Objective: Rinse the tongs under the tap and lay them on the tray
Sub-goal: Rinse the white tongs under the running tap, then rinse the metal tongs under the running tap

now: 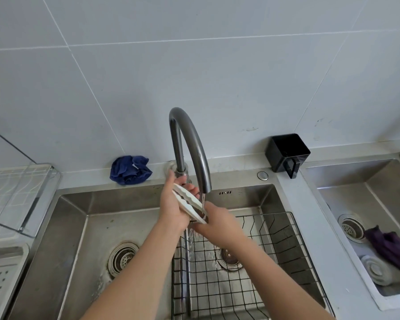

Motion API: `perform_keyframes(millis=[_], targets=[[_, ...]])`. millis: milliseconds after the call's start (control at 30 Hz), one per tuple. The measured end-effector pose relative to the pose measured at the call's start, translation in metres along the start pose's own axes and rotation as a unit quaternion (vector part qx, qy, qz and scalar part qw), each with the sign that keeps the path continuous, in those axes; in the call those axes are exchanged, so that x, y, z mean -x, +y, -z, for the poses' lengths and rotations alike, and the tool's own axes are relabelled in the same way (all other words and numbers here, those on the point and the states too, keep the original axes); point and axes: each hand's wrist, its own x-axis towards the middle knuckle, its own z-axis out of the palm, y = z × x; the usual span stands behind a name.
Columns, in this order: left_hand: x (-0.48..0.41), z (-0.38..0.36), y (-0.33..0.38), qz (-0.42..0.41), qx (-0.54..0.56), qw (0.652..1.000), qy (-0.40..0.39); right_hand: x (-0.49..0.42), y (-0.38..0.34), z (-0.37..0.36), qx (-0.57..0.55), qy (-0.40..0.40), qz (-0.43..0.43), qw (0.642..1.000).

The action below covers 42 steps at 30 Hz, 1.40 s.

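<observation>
Grey wall tiles (pixel 194 65) back a steel sink (pixel 74 227) set into the table (pixel 240 168). Over the basin, the left hand (pixel 173 209) is closed around the white tongs (pixel 189 204), fingers wrapped behind the upper end and palm under the arms. The right hand (pixel 217 224) grips the lower end of the tongs, fingers curled beneath it. The tongs lie tilted between both hands, arms pressed together, upper end toward the tap base and lower end toward the right hand.

Water falls from the spout of the curved tap (pixel 189 144) onto the tongs (the stream strikes near the lower end) and runs off below the hands into a black wire basket (pixel 275 239) resting in the right part of the basin. A round drain (pixel 123 258) sits in the left part of the basin.

A crumpled blue cloth (pixel 129 169) lies on the table left of the tap. A black container (pixel 286 153) stands on the table to the right. A perforated tray (pixel 0 282) shows at the lower left edge, well apart from the tongs. A second sink (pixel 367 181) at the right holds a purple cloth (pixel 390 247).
</observation>
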Motion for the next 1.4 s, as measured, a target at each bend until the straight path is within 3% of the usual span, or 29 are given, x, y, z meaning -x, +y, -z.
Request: perform_keyframes(millis=[200, 267, 367, 433, 467, 533, 633, 700, 767, 867, 933, 1000, 1100, 1200, 1300, 1333, 1400], targets=[[0.011, 0.017, 0.013, -0.026, 0.059, 0.998, -0.014, -0.028, -0.025, -0.001, 0.069, 0.018, 0.075, 0.995], [0.01, 0.022, 0.024, -0.046, 0.107, 0.993, -0.021, -0.03, -0.027, -0.007, -0.03, -0.049, 0.099, 0.993], [0.01, 0.028, 0.035, -0.068, 0.141, 0.988, -0.015, -0.028, -0.021, -0.003, -0.222, -0.198, 0.079, 0.951], [0.01, 0.032, 0.035, -0.063, 0.152, 0.986, -0.008, -0.024, -0.013, 0.004, -0.245, -0.25, 0.068, 0.934], [0.01, 0.034, 0.034, -0.061, 0.151, 0.987, -0.005, -0.023, -0.009, 0.005, -0.221, -0.24, 0.068, 0.943], [0.009, 0.033, 0.03, -0.049, 0.126, 0.991, 0.015, -0.019, -0.005, 0.002, -0.07, -0.135, 0.084, 0.985], [0.009, 0.026, 0.011, -0.02, 0.092, 0.994, 0.05, -0.017, -0.008, -0.011, 0.117, 0.037, 0.141, 0.982], [0.009, 0.021, 0.001, -0.004, 0.082, 0.995, 0.053, -0.017, -0.011, -0.015, 0.12, 0.048, 0.151, 0.98], [0.009, 0.02, 0.008, 0.001, 0.088, 0.995, 0.045, -0.015, -0.005, -0.012, 0.078, -0.007, 0.13, 0.988], [0.003, 0.027, 0.036, -0.049, 0.106, 0.992, 0.041, -0.001, 0.02, -0.001, -0.118, -0.136, 0.032, 0.983], [0.0, 0.031, 0.046, -0.093, 0.011, 0.994, 0.061, 0.012, 0.037, 0.001, -0.15, -0.124, 0.004, 0.981], [0.005, 0.034, 0.037, -0.106, -0.151, 0.981, 0.066, 0.022, 0.049, -0.003, -0.16, -0.072, -0.016, 0.984], [0.021, 0.054, -0.001, -0.143, -0.398, 0.905, 0.052, 0.035, 0.063, -0.014, -0.175, -0.005, -0.05, 0.983], [0.04, 0.092, -0.044, -0.218, -0.634, 0.742, -0.002, 0.053, 0.087, -0.023, -0.144, 0.061, -0.096, 0.983], [0.055, 0.127, -0.081, -0.267, -0.77, 0.576, -0.056, 0.077, 0.114, -0.026, -0.034, 0.087, -0.128, 0.987], [0.057, 0.135, -0.09, -0.27, -0.801, 0.53, -0.071, 0.084, 0.124, -0.028, -0.003, 0.089, -0.132, 0.987], [0.06, 0.145, -0.101, -0.268, -0.835, 0.472, -0.092, 0.096, 0.141, -0.032, 0.045, 0.087, -0.146, 0.984]])
